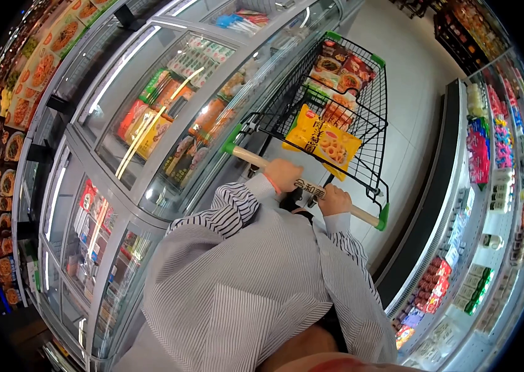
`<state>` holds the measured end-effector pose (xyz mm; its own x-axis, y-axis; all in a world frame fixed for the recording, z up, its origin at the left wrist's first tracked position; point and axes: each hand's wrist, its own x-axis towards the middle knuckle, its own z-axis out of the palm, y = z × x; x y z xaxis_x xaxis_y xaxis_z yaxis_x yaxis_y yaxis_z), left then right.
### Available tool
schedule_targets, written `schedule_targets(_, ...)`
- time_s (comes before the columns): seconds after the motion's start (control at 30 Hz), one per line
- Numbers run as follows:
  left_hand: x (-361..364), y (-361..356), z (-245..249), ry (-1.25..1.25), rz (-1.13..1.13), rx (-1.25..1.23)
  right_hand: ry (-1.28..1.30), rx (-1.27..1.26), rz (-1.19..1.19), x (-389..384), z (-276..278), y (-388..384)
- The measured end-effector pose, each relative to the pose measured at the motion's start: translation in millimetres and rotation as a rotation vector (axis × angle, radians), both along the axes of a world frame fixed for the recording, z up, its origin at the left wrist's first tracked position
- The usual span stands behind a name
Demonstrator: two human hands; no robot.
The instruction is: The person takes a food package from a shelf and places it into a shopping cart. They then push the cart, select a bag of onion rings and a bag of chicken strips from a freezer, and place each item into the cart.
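My left hand is wrapped around the beige push handle of a shopping cart, with a red band at the wrist. My right hand grips the same bar nearer its right end. Green caps finish both ends of the handle. Ahead of my hands is the black wire basket of the cart. Yellow food bags lie in its near part, the top one showing a picture of round pieces. Farther in, several red and brown food packages lie together.
Glass-topped freezers with packaged food run along the left, close to the cart. On the right stands an open chilled shelf with bottles and packs, edged by a dark bumper. A tiled floor lies between them.
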<state>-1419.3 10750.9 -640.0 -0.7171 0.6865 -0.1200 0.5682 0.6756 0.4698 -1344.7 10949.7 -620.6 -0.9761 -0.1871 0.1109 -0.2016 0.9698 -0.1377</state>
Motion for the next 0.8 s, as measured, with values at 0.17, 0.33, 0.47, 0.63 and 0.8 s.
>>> schedule_targets(0.17,-90,44,-1,0.078,0.011,0.004,-0.066,0.014,0.039,-92,-6,51)
schedule_targets(0.33,-170,90,-7,0.013,0.022,0.030,-0.091,0.002,0.027,-171,-8,94)
schedule_targets(0.47,-236,132,-7,-0.041,0.018,0.035,-0.070,0.000,0.033,-236,-12,136)
schedule_targets(0.63,-321,196,-12,-0.047,0.005,0.003,-0.027,-0.010,0.014,-321,-15,198)
schedule_targets(0.8,-406,272,-13,-0.073,0.011,0.003,-0.061,0.010,-0.028,-407,-17,271)
